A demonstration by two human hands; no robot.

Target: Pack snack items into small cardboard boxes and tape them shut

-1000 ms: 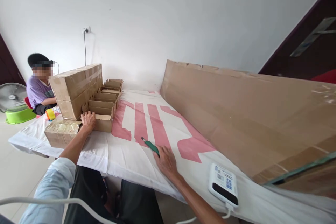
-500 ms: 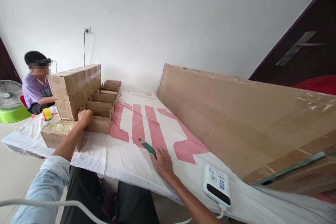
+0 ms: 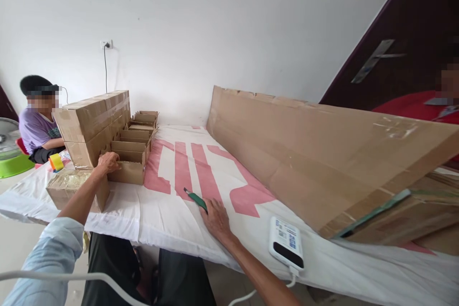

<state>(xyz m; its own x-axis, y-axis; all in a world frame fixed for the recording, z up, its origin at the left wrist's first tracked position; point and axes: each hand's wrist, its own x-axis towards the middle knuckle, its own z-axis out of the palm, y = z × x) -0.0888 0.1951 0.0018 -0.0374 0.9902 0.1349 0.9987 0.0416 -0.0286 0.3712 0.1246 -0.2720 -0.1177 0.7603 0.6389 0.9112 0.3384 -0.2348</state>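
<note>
My left hand (image 3: 107,162) reaches out to the left and its curled fingers grip the near edge of a small open cardboard box (image 3: 127,171), first in a row of such boxes. Just in front of that hand sits another open box (image 3: 73,189) filled with pale packing. My right hand (image 3: 216,219) lies flat on the white and pink cloth (image 3: 186,177), fingers stretched, with a green-handled cutter (image 3: 195,199) under its fingertips.
A stack of taped cartons (image 3: 93,122) stands behind the small boxes. A long flat cardboard carton (image 3: 315,153) leans along the right. A white power bank (image 3: 286,242) with a cable lies near the table's front edge. One person (image 3: 38,122) sits at far left, another in red (image 3: 426,105) at right.
The view has swung to the right, bringing a person in red into sight. My left hand has shifted from between the boxes onto the edge of the small open box. My right hand stays put.
</note>
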